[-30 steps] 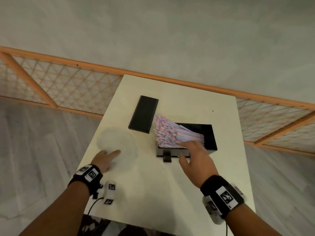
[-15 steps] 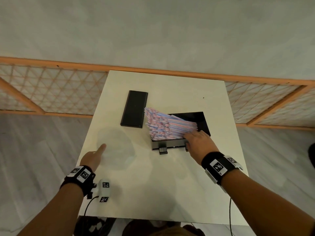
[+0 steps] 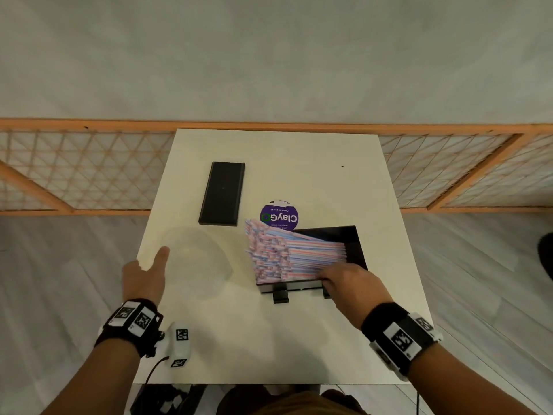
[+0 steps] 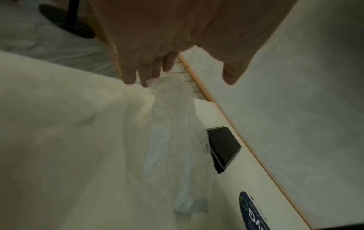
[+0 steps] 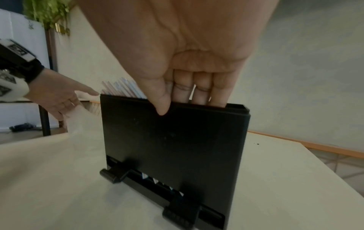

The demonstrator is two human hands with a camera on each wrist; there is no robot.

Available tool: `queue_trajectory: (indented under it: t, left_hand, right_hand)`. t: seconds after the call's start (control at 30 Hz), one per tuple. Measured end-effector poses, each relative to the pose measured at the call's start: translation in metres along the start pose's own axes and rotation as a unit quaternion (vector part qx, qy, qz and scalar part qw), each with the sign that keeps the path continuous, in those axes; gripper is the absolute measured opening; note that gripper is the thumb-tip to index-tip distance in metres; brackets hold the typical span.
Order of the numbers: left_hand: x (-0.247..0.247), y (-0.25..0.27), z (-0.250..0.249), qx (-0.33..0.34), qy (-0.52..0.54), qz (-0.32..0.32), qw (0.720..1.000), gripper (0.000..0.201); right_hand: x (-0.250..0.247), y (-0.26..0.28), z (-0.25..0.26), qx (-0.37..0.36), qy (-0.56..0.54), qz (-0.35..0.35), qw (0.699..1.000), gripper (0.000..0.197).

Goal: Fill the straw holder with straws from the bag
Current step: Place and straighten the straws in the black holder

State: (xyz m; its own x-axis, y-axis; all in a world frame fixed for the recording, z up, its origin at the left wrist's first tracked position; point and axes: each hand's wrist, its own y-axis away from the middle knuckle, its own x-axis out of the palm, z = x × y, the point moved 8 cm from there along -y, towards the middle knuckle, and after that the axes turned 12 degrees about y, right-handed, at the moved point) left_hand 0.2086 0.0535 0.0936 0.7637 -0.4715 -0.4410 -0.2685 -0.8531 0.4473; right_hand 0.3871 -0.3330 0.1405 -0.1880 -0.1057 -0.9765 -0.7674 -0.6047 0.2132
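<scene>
Two hands work over one pale table [image 3: 269,339]. Nearest on the person's left, the left hand [image 3: 146,280] sits at the table's left edge, with three fingers curled down on the mouth of one clear, crumpled plastic bag [image 4: 173,140] and the forefinger stretched straight out. That bag trails limp across the tabletop and looks nearly flat; what it contains cannot be told.

To the right, the right hand [image 3: 350,283] grips the near wall of one black straw holder [image 5: 173,147]: its four fingers [image 5: 199,95] reach down inside the open top while the thumb lies on the outside face, so the wall is pinched between them. This holder stands upright near the middle of the table, a tall flat black box with a slot along its foot, where a few straw tips show, and two black feet in front.

A thick bundle of straws [image 3: 287,253], far too many to count, striped pink, blue and white, fills the holder's left part and leans out over its left edge.

Farther back lie one black lid [image 3: 223,193], flat and rectangular, and one round purple sticker [image 3: 279,217] just behind the holder. An orange-framed lattice screen [image 3: 89,172] runs beyond the table.
</scene>
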Motion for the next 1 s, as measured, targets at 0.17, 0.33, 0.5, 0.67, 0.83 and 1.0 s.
queue_trajectory:
  t: [0.17, 0.33, 0.5, 0.67, 0.83, 1.0]
  left_hand:
    - [0.009, 0.081, -0.072, 0.237, 0.014, 0.036, 0.971, 0.051]
    - [0.091, 0.183, -0.095, 0.399, -0.100, 0.296, 0.862, 0.007]
    - [0.156, 0.239, -0.079, 0.537, -0.234, 0.356, 0.728, 0.017]
    - [0.175, 0.226, -0.082, 0.582, -0.292, 0.266, 0.711, 0.017]
    - [0.174, 0.196, -0.073, 0.526, -0.281, 0.288, 0.749, 0.020]
    - [0.178, 0.200, -0.074, 0.547, -0.276, 0.273, 0.742, 0.027]
  right_hand:
    - [-0.039, 0.017, -0.019, 0.029, -0.104, -0.036, 0.993, 0.014]
    - [-0.058, -0.001, -0.032, 0.020, -0.130, -0.038, 0.991, 0.021]
    - [-0.042, -0.033, -0.026, -0.012, -0.090, 0.078, 0.993, 0.026]
    - [-0.022, -0.050, -0.018, -0.048, -0.011, 0.153, 0.987, 0.028]
    - [-0.009, -0.058, -0.020, -0.058, 0.031, 0.184, 0.981, 0.025]
    - [-0.011, -0.062, -0.018, -0.073, 0.040, 0.183, 0.980, 0.020]
